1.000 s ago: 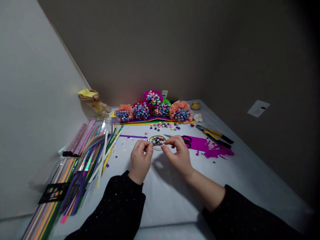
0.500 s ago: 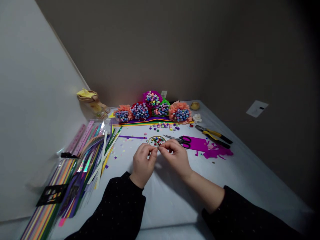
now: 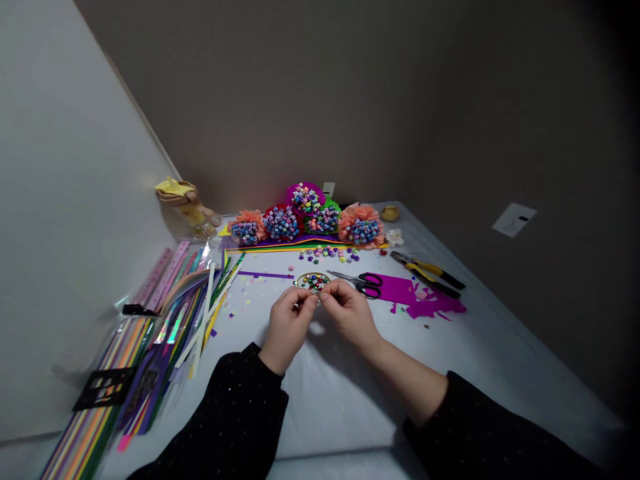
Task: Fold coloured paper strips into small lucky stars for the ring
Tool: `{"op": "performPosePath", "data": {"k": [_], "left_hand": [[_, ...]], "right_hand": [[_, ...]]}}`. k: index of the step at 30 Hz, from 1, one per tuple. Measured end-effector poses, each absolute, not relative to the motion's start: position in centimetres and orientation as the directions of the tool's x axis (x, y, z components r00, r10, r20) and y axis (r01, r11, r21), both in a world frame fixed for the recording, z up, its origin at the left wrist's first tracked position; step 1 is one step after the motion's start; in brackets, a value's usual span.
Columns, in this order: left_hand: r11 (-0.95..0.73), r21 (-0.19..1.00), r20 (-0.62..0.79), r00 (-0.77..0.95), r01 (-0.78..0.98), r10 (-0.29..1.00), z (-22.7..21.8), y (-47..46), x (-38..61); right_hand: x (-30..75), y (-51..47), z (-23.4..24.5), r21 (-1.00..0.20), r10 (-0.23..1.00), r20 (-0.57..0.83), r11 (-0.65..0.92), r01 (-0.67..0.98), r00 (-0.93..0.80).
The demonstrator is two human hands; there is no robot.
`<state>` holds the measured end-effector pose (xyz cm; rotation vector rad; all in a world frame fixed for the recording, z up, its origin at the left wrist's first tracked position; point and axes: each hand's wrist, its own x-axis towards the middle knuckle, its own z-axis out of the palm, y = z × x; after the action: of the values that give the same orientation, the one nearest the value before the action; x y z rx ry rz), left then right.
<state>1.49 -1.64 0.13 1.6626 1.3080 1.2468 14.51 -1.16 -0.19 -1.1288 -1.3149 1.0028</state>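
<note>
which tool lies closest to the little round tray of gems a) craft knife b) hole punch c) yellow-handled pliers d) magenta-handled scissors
d, the scissors point their tips at the round tray from its right, while the yellow-handled pliers lie farther right.

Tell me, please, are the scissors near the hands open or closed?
Closed: the scissors have their blades together in one narrow point, and the two magenta handle loops sit side by side.
</note>
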Motion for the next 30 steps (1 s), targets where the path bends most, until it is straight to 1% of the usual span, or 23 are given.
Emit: {"op": "performPosePath", "data": {"k": [4, 7, 10, 13, 15, 17, 19, 23, 27, 30], "left_hand": [[-0.279, 0.885, 0.281, 0.052, 0.372, 0.958, 0.2, -1.4, 1.2], [-0.348, 0.821, 0.304, 0.169, 0.453, 0.938, 0.3, -1.2, 0.8], [-0.392, 0.768, 0.292, 0.268, 0.506, 0.918, 0.4, -1.0, 0.4], [-0.378, 0.750, 0.287, 0.248, 0.543, 0.925, 0.3, -0.7, 0.1], [-0.359, 0.752, 0.284, 0.220, 0.553, 0.933, 0.2, -0.5, 0.0], [-0.362, 0.746, 0.280, 0.230, 0.560, 0.932, 0.3, -0.4, -0.1], [-0.392, 0.723, 0.273, 0.286, 0.569, 0.919, 0.5, -0.4, -0.2], [-0.451, 0.661, 0.235, 0.405, 0.599, 0.883, 0.7, -0.4, -0.2], [-0.440, 0.660, 0.243, 0.381, 0.609, 0.892, 0.5, -0.3, -0.4], [-0.415, 0.674, 0.243, 0.347, 0.611, 0.906, 0.3, -0.2, -0.5]], "right_hand": [[14.6, -0.8, -0.3, -0.986, 0.988, 0.154, 0.153, 0.065, -0.003], [14.9, -0.5, -0.1, -0.979, 0.985, 0.170, 0.174, 0.109, -0.044], [15.2, -0.2, 0.1, -0.956, 0.978, 0.195, 0.207, 0.210, -0.077], [15.4, -0.1, 0.1, -0.926, 0.969, 0.231, 0.247, 0.287, -0.089], [15.4, 0.0, 0.0, -0.920, 0.967, 0.235, 0.253, 0.300, -0.095], [15.4, 0.1, 0.0, -0.922, 0.970, 0.221, 0.241, 0.303, -0.099], [15.4, 0.2, -0.1, -0.922, 0.972, 0.205, 0.230, 0.312, -0.111], [15.7, 0.3, -0.2, -0.889, 0.962, 0.196, 0.257, 0.380, -0.190], [15.7, 0.5, -0.6, -0.860, 0.957, 0.185, 0.267, 0.435, -0.222], [15.5, 0.4, -0.8, -0.865, 0.960, 0.152, 0.245, 0.438, -0.237]]}}
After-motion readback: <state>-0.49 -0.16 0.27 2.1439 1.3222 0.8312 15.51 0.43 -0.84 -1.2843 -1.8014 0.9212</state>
